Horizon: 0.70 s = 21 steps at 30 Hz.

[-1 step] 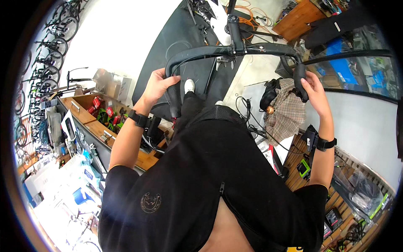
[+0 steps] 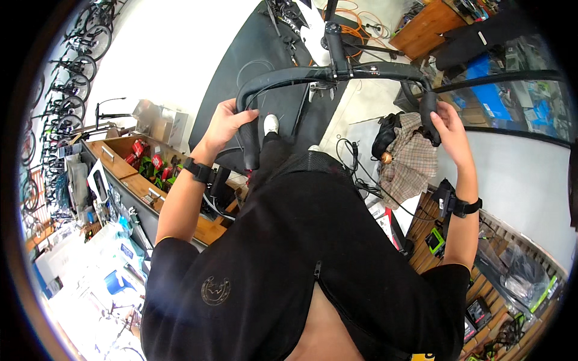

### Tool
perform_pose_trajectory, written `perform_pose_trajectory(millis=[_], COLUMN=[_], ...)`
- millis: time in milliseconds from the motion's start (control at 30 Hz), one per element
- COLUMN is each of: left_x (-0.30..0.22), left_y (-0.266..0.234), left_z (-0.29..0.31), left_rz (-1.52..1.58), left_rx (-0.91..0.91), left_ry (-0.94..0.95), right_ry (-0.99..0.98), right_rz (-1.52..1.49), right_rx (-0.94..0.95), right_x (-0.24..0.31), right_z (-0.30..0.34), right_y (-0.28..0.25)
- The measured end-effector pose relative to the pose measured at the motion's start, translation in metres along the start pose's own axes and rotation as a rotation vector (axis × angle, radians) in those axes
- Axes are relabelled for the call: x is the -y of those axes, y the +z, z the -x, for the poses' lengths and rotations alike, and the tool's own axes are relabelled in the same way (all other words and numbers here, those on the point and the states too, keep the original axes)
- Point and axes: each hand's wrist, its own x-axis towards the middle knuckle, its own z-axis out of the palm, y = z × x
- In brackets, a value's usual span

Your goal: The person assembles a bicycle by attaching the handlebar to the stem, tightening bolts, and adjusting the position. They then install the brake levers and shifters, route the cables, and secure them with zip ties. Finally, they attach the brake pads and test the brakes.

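Observation:
A black drop handlebar (image 2: 289,74) spans the view in front of me, clamped by a black stem (image 2: 338,54) on a bicycle with a white frame (image 2: 314,33). My left hand (image 2: 232,124) is closed round the bar's left drop, thumb laid across the near side and fingers mostly hidden behind. The left drop's end (image 2: 250,157) points back toward my body. On the other side, my right hand (image 2: 450,127) pinches the right drop (image 2: 429,111) between thumb and fingers. A thin black cable (image 2: 260,91) runs along the left bend.
A wooden drawer (image 2: 123,157) holding red and green items stands open at left. A checked cloth (image 2: 409,159) and black cables (image 2: 356,159) lie to the right, beside a glass case (image 2: 512,96). An orange hose (image 2: 360,27) coils on the floor ahead. Bicycles (image 2: 75,90) line the far left.

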Motion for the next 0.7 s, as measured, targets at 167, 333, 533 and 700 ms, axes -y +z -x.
perform_pose_trajectory(millis=[167,333,533,700], left_x=[0.003,0.002,-0.008,-0.004], left_y=[-0.002,-0.004,-0.001,0.001], left_z=[-0.006,-0.01,-0.01,-0.01], left_rz=[0.012,-0.005,-0.069,-0.147], left_rx=[-0.009,0.018,0.011,-0.071], left_ry=[0.0,-0.013,-0.031,-0.036], right_ry=[-0.548,-0.855,-1.063,-1.168], right_rz=[0.576,0.326,0.433,0.527], right_rx=[-0.21,0.206,0.052,0.048], right_x=[0.086,0.147,0.16,0.156], right_z=[0.018,0.008,-0.037,-0.046], right_y=[0.028,0.11,0.184,0.194])
